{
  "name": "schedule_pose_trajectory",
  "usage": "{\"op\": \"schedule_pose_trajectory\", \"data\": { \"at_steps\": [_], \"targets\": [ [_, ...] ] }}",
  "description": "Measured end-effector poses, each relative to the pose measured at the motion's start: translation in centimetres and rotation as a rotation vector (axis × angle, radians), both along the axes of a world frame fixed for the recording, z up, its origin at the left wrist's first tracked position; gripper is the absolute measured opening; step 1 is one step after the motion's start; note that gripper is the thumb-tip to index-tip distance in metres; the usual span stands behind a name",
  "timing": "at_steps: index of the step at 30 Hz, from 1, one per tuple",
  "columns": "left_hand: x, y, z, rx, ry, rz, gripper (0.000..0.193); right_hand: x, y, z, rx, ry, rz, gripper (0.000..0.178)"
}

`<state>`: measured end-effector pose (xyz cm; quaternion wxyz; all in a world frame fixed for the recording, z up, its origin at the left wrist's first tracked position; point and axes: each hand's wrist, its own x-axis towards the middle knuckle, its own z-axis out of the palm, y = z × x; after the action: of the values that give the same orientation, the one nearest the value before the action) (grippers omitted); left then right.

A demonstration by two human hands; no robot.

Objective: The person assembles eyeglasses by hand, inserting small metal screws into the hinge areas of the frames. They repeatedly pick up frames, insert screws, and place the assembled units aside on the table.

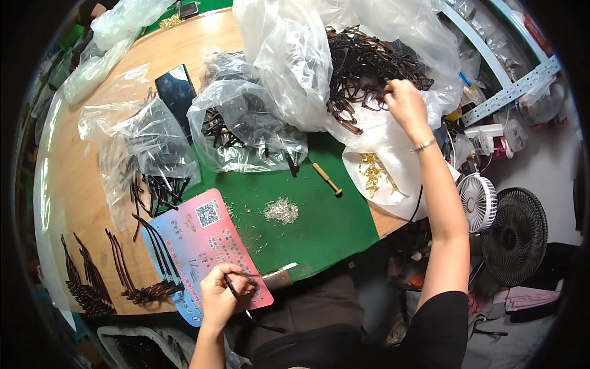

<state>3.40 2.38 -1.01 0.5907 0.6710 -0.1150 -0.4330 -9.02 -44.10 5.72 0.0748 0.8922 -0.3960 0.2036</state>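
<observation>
My left hand (222,294), low over the pink and blue printed mat (212,203), is closed around a thin dark eyeglass temple (232,288). A dark slender end also shows below that hand. My right hand (405,103) reaches far right, its fingers pinched at the edge of a heap of dark brown eyeglass frames (369,67) in a clear plastic bag (286,55). What those fingers grip is too small to make out. A loose heap of tiny silver screws (281,211) lies on the green mat (319,240), with a brass-handled screwdriver (327,179) beyond it.
Dark temples (147,292) lie in rows at the left. Plastic bags of dark parts (227,132) stand farther back beside a phone (176,95). Small gold parts (375,174) rest on white sheeting at the right. A white fan (477,203) and a black fan (515,237) stand beyond the table edge.
</observation>
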Motion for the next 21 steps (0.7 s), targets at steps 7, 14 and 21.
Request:
{"op": "schedule_pose_trajectory", "data": {
  "at_steps": [7,14,21],
  "targets": [
    [1.8,0.8,-0.5,0.141,-0.483,-0.033,0.028,0.7,18.8,3.0,0.439,-0.060,0.662,0.011],
    [1.3,0.8,-1.5,0.203,-0.862,-0.016,0.007,-1.7,30.1,-4.8,0.925,0.082,0.910,0.015],
    [0.2,1.1,-0.3,0.029,-0.264,0.275,0.008,-0.7,31.9,-5.4,1.061,0.137,0.784,0.021]
  ]
}}
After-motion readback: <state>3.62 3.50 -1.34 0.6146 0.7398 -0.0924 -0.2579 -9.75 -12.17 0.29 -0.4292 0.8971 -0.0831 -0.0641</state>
